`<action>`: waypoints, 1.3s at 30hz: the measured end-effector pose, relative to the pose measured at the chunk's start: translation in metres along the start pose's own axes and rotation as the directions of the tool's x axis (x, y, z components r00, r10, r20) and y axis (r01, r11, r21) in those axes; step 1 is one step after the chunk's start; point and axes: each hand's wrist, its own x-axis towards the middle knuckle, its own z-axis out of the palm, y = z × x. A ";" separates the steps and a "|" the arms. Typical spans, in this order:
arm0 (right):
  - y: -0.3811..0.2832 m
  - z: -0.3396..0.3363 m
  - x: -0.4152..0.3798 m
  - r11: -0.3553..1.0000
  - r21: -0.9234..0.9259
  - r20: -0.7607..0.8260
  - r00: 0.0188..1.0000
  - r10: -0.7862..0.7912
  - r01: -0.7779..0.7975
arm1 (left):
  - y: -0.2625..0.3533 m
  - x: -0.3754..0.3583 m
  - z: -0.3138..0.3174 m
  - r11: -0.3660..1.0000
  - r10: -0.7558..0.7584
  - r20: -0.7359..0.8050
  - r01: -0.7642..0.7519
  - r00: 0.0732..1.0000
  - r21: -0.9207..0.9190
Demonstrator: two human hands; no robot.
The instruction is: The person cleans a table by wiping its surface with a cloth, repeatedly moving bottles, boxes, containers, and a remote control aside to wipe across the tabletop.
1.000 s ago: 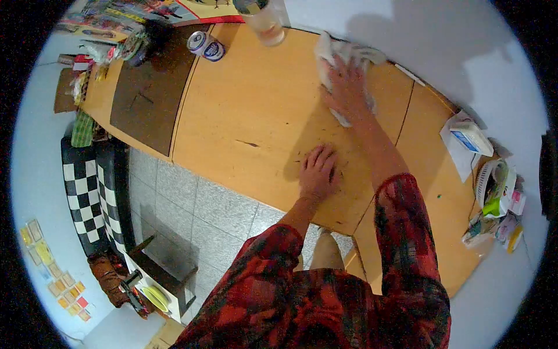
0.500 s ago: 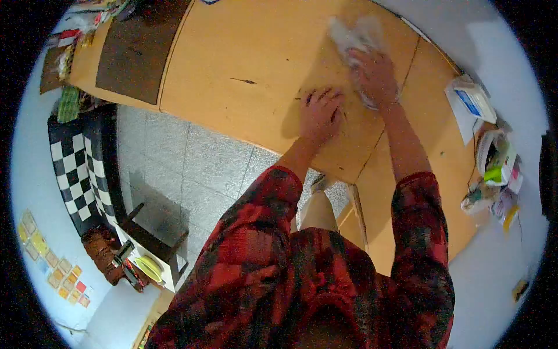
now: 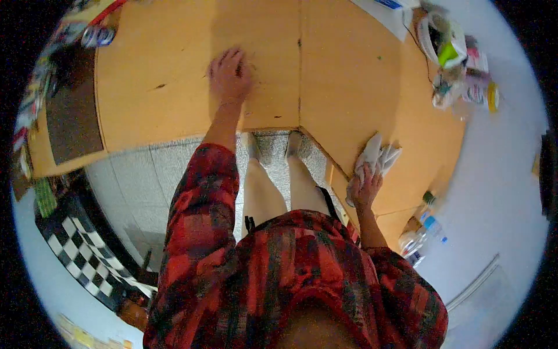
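A light-coloured wooden table point(image 3: 343, 70) spans the view. My right hand point(image 3: 366, 185) is closed on a whitish cloth point(image 3: 375, 157), pressed to the tabletop near its front edge at the right. Part of the cloth sticks out beyond the fingers. My left hand point(image 3: 231, 75) rests on the table left of the dark seam, with its fingers bent and somewhat blurred. Whether anything lies under that palm is hidden.
At the right edge stand a white basket point(image 3: 433, 35), a jar with a yellow lid point(image 3: 481, 96) and plastic bottles point(image 3: 430, 227). A dark brown mat point(image 3: 72, 107) and a can point(image 3: 99, 36) are at the left. Tiled floor point(image 3: 133, 180) shows below.
The view has turned to the right. My right hand has moved the cloth from the far part of the table to the near right edge. Bottles at the right have come into view.
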 end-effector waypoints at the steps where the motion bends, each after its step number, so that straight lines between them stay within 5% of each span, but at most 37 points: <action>1: -0.006 0.001 -0.001 0.988 0.034 -0.030 0.988 0.152 -0.151 | -0.008 0.005 -0.002 1.000 0.022 -0.022 -0.023 1.000 -0.020; 4: -0.009 0.009 0.050 0.960 0.016 -0.086 0.956 0.280 -0.280 | -0.001 0.004 0.003 0.997 0.073 -0.001 -0.073 0.997 -0.019; 7: -0.035 0.007 0.148 0.994 0.022 -0.051 0.992 0.112 -0.111 | -0.003 0.004 0.004 0.986 0.157 0.010 -0.157 0.988 0.054; 8: -0.041 0.017 0.176 0.994 0.107 -0.153 0.988 0.027 -0.011 | -0.002 0.002 0.005 0.983 0.180 0.010 -0.181 0.984 0.044; 10: -0.068 0.021 0.231 0.994 0.058 -0.135 0.987 -0.086 0.094 | 0.000 0.000 0.007 0.997 0.038 0.002 -0.038 0.999 -0.070; 12: -0.089 0.030 0.268 0.981 0.033 -0.107 0.977 -0.186 0.190 | -0.005 -0.001 0.007 0.998 0.051 0.007 -0.051 0.999 -0.046; 14: -0.092 0.029 0.281 0.968 0.030 -0.064 0.967 -0.246 0.249 | 0.000 0.000 0.007 0.999 0.053 0.023 -0.053 0.998 -0.012; 16: -0.097 0.015 0.271 0.906 0.125 0.228 0.877 -0.422 0.404 | 0.007 0.002 0.005 0.998 -0.011 0.017 0.012 1.000 -0.057; 19: -0.062 0.014 0.216 0.840 0.229 0.050 0.855 -0.516 0.493 | 0.004 0.006 0.003 0.994 0.070 0.042 -0.067 0.997 -0.086; 21: -0.034 -0.001 0.185 0.867 0.374 0.128 0.908 -0.400 0.329 | 0.000 0.006 0.008 0.991 0.132 0.025 -0.131 0.991 -0.020; 22: -0.021 -0.005 0.172 0.908 0.311 0.169 0.924 -0.342 0.279 | -0.005 0.006 0.005 0.981 0.186 0.014 -0.186 0.982 0.062; 23: -0.012 -0.005 0.161 0.933 0.264 0.200 0.933 -0.300 0.243 | 0.000 0.006 0.000 0.995 0.090 0.028 -0.089 0.996 -0.037; 24: 0.003 -0.007 0.150 0.948 0.257 0.115 0.968 -0.224 0.189 | 0.009 0.008 0.002 0.991 -0.004 0.046 0.010 0.999 -0.136; 25: 0.017 -0.007 0.140 0.956 0.263 0.027 0.990 -0.140 0.128 | 0.005 0.008 0.004 0.993 0.114 -0.052 -0.115 0.992 -0.018; 27: 0.036 -0.003 0.129 0.990 0.130 -0.040 0.998 -0.048 0.052 | 0.002 0.007 0.003 0.987 0.053 0.036 -0.047 0.998 -0.153; 29: 0.045 -0.010 0.137 0.997 0.078 -0.072 0.997 0.036 -0.030 | -0.005 0.008 0.005 0.991 0.132 0.036 -0.131 0.991 -0.026; 32: 0.044 -0.013 0.156 0.995 0.083 -0.173 0.983 0.068 -0.054 | 0.006 0.008 0.000 0.986 0.138 -0.039 -0.134 0.990 0.101; 35: 0.051 -0.004 0.151 0.993 0.102 -0.208 0.975 0.078 -0.057 | 0.011 0.007 0.000 0.998 0.052 -0.013 -0.051 0.999 0.039; 39: 0.055 0.005 0.146 0.984 0.072 -0.081 0.982 0.169 -0.163 | 0.009 0.009 0.006 0.996 0.013 -0.030 -0.010 0.999 0.090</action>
